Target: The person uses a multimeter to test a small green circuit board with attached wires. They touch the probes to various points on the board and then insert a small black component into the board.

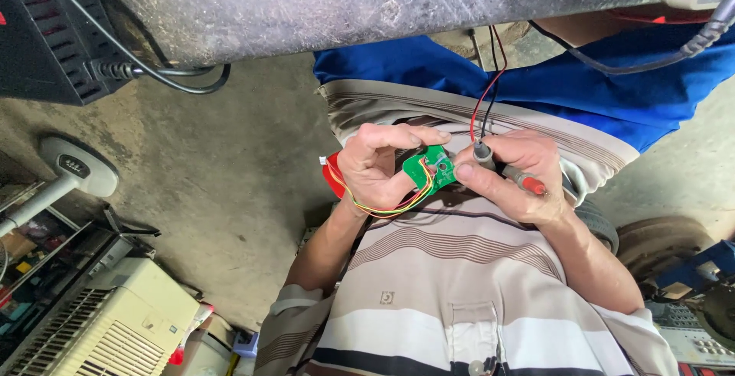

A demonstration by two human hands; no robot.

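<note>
Circuit board (433, 168), half hidden, pinched by left hand (375, 173); right hand (521, 177) fingers grip probes (505, 168).

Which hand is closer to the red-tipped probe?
The right hand: it grips the red-tipped probe in its fingers. The left hand is off to the side, apart from the probe, pinching the green circuit board.

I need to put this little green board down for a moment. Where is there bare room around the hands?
Bare concrete floor lies open between the left hand, the black box and the white fan base. It is crowded by the beige appliance, and between the hands, where the green circuit board, its wires and the right hand with the probes meet.
</note>
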